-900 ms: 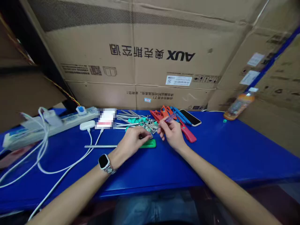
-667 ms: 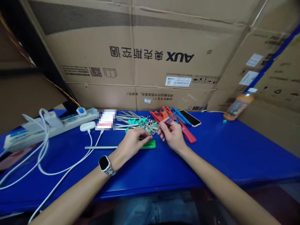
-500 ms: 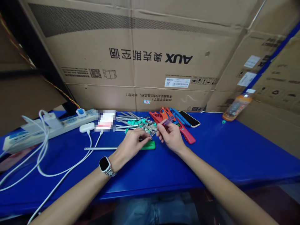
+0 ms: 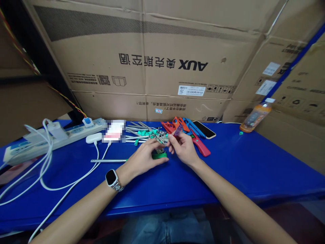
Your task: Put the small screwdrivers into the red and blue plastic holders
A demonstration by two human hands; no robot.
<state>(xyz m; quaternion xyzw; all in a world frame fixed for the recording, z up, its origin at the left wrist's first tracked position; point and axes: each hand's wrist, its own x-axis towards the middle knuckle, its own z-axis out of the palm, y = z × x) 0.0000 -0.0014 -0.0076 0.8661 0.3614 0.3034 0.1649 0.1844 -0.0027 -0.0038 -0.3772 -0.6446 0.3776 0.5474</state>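
My left hand (image 4: pixel 144 156), with a watch on its wrist, has its thumb stretched away from its fingers. It hovers over a green handle-like piece (image 4: pixel 159 156), partly hidden behind it. My right hand (image 4: pixel 185 147) pinches a small purple see-through handle (image 4: pixel 178 130) that sticks up from its fingers; the lower end is hidden. Small clear and metal parts (image 4: pixel 160 139) lie by the fingertips of both hands; whether the left touches them I cannot tell. Behind lies a heap of silver rods (image 4: pixel 134 128) and teal clips (image 4: pixel 144 133).
Red (image 4: pixel 201 145), orange (image 4: pixel 183 124) and blue plastic handles (image 4: pixel 194 127) lie beside a phone (image 4: pixel 205 130). A silver bar (image 4: pixel 109 160) crosses white cables (image 4: pixel 76 184) near a power strip (image 4: pixel 72 132). An orange drink bottle (image 4: pixel 257 116) stands right, before cardboard (image 4: pixel 162 81).
My left thumb has swung away from its fingers, which were closed together by the small parts. The purple handle in my right hand has tipped more upright and shifted slightly left.
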